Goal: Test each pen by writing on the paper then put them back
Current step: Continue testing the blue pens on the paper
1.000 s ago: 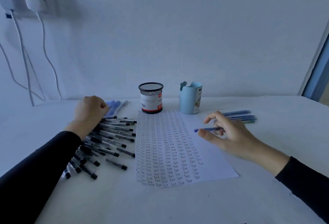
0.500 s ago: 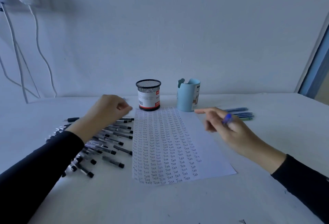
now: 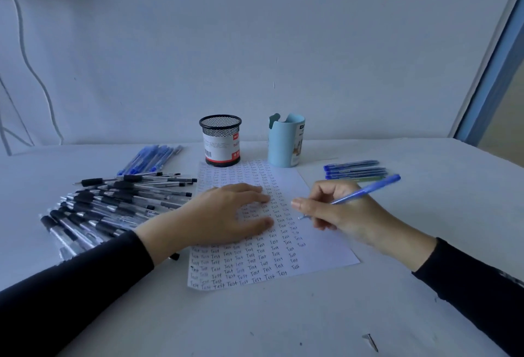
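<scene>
A white sheet of paper [image 3: 320, 248] covered in rows of the handwritten word "Test" lies in the middle of the table. My left hand [image 3: 224, 214] rests flat on it, fingers spread. My right hand [image 3: 343, 212] holds a blue pen [image 3: 368, 188] in a writing grip, its tip touching the paper's right side. A large pile of black-capped pens [image 3: 113, 209] lies to the left. Several blue pens [image 3: 150, 156] lie behind that pile, and a few more blue pens [image 3: 354, 170] lie to the right of the paper.
A black mesh pen cup [image 3: 221, 141] and a light blue pen holder [image 3: 286, 141] stand at the paper's far edge. White cables [image 3: 25, 58] hang on the wall at left. A window frame [image 3: 493, 72] is at right. A small dark screw [image 3: 370, 339] lies near the front edge.
My left hand has moved from the black pen pile onto the paper and flattened. My right hand turned the blue pen into a writing grip and lowered its tip to the sheet.
</scene>
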The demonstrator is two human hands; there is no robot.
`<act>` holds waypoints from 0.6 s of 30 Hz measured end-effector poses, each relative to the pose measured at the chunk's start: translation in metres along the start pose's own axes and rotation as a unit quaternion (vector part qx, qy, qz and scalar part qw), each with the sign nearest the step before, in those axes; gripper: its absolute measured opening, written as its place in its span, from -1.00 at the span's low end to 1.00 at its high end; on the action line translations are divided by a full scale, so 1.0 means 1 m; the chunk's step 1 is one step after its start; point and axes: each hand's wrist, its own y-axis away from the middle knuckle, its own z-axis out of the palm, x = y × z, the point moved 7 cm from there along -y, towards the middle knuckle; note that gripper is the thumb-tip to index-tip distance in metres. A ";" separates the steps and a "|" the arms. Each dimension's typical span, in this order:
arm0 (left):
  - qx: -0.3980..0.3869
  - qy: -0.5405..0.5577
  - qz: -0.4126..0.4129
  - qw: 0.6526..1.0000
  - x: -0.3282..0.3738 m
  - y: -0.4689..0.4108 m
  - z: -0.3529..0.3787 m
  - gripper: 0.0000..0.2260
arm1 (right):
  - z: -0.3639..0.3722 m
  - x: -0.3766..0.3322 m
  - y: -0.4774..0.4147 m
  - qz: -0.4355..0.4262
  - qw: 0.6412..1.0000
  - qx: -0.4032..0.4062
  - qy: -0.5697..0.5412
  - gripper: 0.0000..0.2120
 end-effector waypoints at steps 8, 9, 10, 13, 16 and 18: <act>-0.007 -0.016 0.000 1.000 0.002 0.002 -0.001 -0.40 | 0.017 0.003 0.014 -0.027 0.994 0.076 0.076 -0.50; -0.007 -0.016 -0.001 1.000 0.002 0.002 -0.001 -0.40 | 0.018 0.002 0.015 -0.034 0.994 0.077 0.077 -0.50; -0.007 -0.014 -0.002 1.000 0.002 0.002 -0.001 -0.39 | 0.019 0.002 0.015 -0.038 0.993 0.077 0.075 -0.50; -0.009 -0.011 -0.004 1.000 0.002 0.002 -0.001 -0.38 | 0.018 0.001 0.014 -0.041 0.993 0.084 0.070 -0.51; -0.013 -0.014 -0.005 1.000 0.002 0.002 0.000 -0.38 | 0.018 0.002 0.013 -0.040 0.994 0.084 0.059 -0.50; -0.014 -0.017 -0.005 1.000 0.003 0.003 -0.001 -0.38 | 0.019 0.002 0.013 -0.039 0.994 0.079 0.061 -0.50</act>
